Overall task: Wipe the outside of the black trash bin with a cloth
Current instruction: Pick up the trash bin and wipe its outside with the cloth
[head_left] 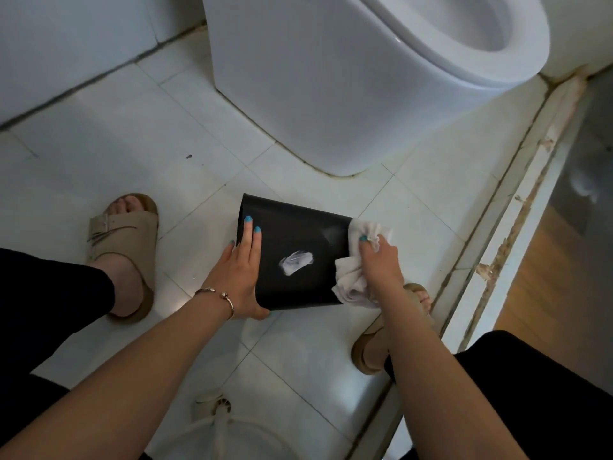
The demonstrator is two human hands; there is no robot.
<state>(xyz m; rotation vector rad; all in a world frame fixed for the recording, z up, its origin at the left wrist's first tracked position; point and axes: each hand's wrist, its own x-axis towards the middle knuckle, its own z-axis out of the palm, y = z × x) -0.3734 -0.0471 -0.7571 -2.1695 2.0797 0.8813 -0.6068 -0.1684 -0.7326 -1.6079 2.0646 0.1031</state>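
The black trash bin (295, 257) is lying on the white tiled floor (185, 134), just in front of the toilet (331, 78) and between the person's sandalled feet. The left hand (237, 277) is pressing flat on the bin's left side, fingers straight, thumb hooking under its near edge. The right hand (381, 260) is clutching a crumpled white cloth (358, 257) against the bin's right edge. A white smear (296, 261) is showing on the bin's side

A home bathroom, seen from above: a white toilet (374, 78) with its seat down stands on a floor (139, 137) of pale square tiles, white tiled walls (66, 38) meet it at stained grout lines, and a worn raised threshold (517, 207) borders wooden flooring (544, 293)
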